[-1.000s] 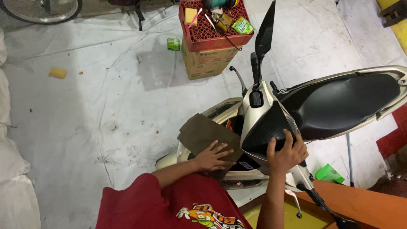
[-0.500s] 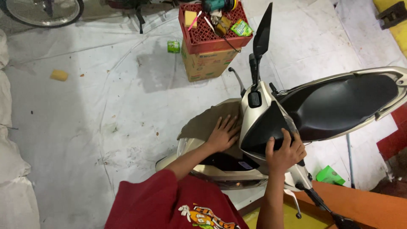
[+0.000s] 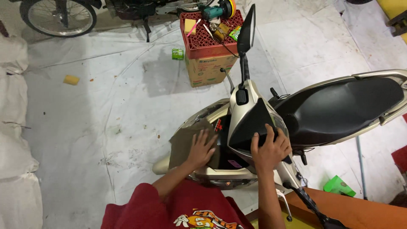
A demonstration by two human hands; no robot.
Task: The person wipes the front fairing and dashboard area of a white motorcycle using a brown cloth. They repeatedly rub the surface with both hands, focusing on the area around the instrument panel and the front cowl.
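**Cloth pressed back over the scooter's front panel**

On the left, a yellow sponge (image 3: 71,79) lies alone on the white floor sheet (image 3: 106,118), well apart from the work. The left hand (image 3: 201,148) now rests flat on the brown cloth (image 3: 183,144), fingers (image 3: 206,136) spread wide and gripping nothing. A second ago that cloth lay further out across the panel and the hand sat nearer the body; half a second ago the hand had slid forward, and it has since drawn back towards the cloth's inner edge. This looks like a back-and-forth rubbing stroke on the beige scooter (image 3: 250,127), in its front leg-shield area. The right hand (image 3: 269,149) has stayed put, fingers curled over the dark dash cover (image 3: 250,125), steadying it. Behind, a red crate (image 3: 203,40) of supplies sits on a cardboard box (image 3: 210,70).
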